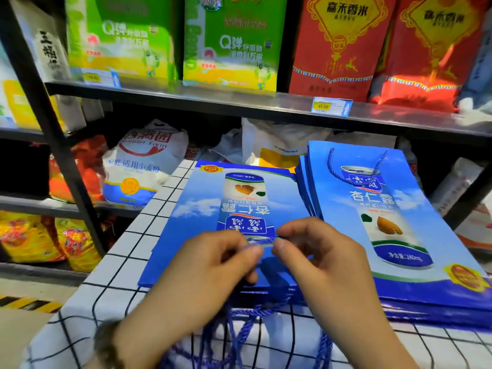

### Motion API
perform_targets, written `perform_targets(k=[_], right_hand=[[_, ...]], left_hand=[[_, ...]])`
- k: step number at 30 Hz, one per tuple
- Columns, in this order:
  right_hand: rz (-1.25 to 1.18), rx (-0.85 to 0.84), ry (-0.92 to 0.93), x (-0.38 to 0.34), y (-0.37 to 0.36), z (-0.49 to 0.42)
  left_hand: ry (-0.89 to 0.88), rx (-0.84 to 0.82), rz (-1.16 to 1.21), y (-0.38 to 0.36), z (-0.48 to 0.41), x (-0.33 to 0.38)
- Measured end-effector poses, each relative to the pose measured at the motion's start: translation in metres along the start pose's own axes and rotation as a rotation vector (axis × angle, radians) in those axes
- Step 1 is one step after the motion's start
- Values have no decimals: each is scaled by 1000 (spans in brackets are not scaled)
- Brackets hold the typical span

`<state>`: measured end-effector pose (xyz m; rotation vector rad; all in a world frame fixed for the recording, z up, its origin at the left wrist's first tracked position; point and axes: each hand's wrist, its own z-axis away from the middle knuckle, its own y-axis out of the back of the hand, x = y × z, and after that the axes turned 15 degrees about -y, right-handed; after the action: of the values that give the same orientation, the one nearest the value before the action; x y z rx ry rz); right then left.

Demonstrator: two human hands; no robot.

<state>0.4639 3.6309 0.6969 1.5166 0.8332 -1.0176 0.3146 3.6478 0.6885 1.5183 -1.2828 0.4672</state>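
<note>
— Fingertips (250, 251) of my left hand (210, 267) are curled in, thumb and forefinger pinching one end of a thin, twisted blue cord (262, 242).

— And the other end?

— My right hand (319, 257) pinches it the same way. The hands nearly meet, with a short stretch of cord between them.

— What's underneath?

— A flat, glossy paper gift bag (202, 203), sky-blue with a printed can and an almond. It lies on a white cloth (125, 257) with a thin black grid. Near its closest edge, loose cords (247, 323) of the same rope-like twist tangle under my wrists.

— Further right?

— A stack of folded bags (415, 217) just beside it, edges fanned like cards. The top one has its looped handle lying flat.
</note>
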Motion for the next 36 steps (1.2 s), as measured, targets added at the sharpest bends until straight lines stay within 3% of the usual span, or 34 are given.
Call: perform_targets(k=[5, 9, 14, 17, 22, 25, 29, 30, 36], right_hand=[[511, -12, 185, 13, -3, 5], [744, 119, 302, 24, -2, 2], [581, 12, 150, 0, 4, -7], [317, -182, 75, -16, -14, -15], [220, -353, 56, -18, -39, -24], [81, -369, 4, -18, -41, -24], [-30, -413, -118, -14, -35, -28], [-38, -421, -134, -12, -34, -29], [104, -480, -44, -11, -34, -29]], left_hand=[[178, 141, 451, 28, -26, 6], [199, 205, 552, 53, -42, 7], [192, 178, 709, 44, -47, 11], [168, 175, 801, 30, -48, 15], [143, 282, 918, 25, -47, 15], [83, 307, 738, 27, -43, 11], [-77, 241, -182, 41, -22, -10], [-114, 248, -309, 46, -11, -13], [-131, -76, -612, 45, 44, -12]])
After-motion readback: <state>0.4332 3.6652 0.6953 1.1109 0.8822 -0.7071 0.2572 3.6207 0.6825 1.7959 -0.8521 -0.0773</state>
